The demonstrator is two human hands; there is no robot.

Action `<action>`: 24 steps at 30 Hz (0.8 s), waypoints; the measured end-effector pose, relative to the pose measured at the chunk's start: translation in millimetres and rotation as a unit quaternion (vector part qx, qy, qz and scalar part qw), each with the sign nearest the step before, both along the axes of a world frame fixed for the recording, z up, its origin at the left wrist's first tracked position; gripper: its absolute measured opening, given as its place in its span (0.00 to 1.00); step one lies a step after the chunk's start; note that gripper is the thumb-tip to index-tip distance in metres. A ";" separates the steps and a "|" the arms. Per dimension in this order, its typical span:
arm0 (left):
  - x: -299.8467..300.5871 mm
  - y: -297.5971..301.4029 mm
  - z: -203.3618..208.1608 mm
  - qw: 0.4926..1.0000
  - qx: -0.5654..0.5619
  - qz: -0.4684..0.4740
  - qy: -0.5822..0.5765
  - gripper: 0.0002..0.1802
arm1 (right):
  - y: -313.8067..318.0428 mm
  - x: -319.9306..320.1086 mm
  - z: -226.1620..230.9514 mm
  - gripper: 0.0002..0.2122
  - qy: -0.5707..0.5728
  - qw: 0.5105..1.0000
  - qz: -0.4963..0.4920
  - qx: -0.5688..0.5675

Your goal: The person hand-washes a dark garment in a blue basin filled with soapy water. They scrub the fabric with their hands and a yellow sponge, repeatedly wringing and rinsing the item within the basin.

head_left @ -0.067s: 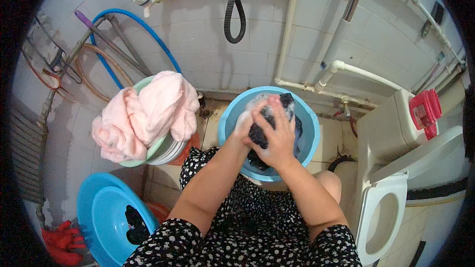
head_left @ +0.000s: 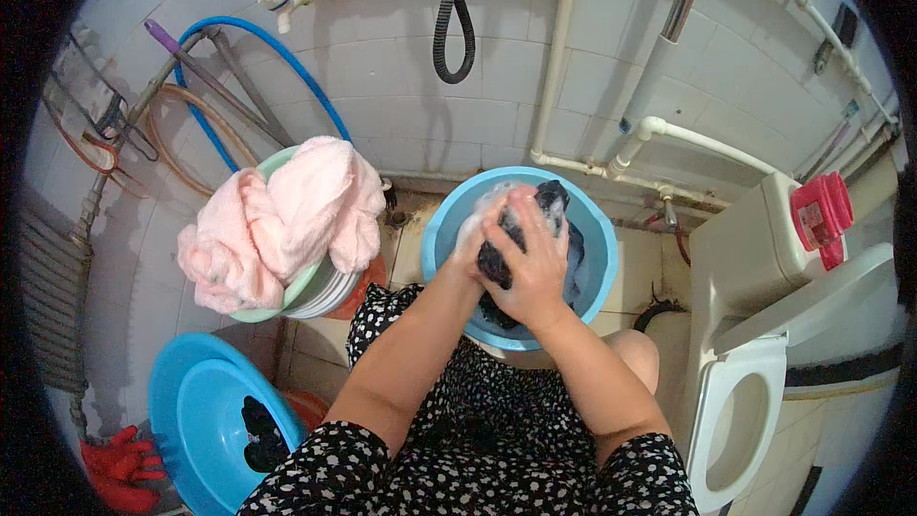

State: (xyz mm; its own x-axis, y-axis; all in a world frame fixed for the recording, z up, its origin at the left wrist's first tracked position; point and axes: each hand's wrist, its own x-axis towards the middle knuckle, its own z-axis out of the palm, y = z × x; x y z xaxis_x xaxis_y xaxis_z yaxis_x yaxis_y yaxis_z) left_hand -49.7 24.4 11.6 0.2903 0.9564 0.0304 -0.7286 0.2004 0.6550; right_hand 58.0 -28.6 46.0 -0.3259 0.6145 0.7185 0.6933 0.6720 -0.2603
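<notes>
A dark, soapy piece of cloth (head_left: 495, 266) is pressed between my two hands over a light blue basin (head_left: 604, 268). My left hand (head_left: 469, 237), partly covered by white suds, grips it from the left. Across it lies my right hand (head_left: 533, 272), its fingers bent round the cloth and slightly spread. One end of the cloth sticks out past my fingertips at the far side. More dark wet fabric (head_left: 576, 258) lies in the basin below. My wrists nearly touch, and much of the left hand is hidden.
To the left, a pale pink fluffy garment (head_left: 306, 210) is heaped in a light green basin (head_left: 270, 313). Nearer stands a bright blue basin (head_left: 191, 392) with a black cloth (head_left: 263, 435), beside red rubber gloves (head_left: 122, 468). A toilet (head_left: 712, 411) is at the right.
The dark cloth and my hands have shifted very slightly, with the cloth bunched a little differently under my right fingers. Everything around them looks the same.
</notes>
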 end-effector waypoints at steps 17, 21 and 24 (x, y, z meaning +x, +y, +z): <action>0.3 8.2 1.5 0.990 -0.075 0.045 0.113 0.10 | 59.4 38.5 -15.0 0.26 0.598 0.594 -0.039 -0.536; -1.3 13.7 9.0 0.984 -0.028 0.112 0.137 0.07 | 38.8 35.1 -15.9 0.24 0.633 0.565 0.112 -0.517; -8.5 15.9 4.7 0.982 -0.093 0.143 0.083 0.11 | 25.0 29.8 12.5 0.17 0.347 0.787 0.063 -0.506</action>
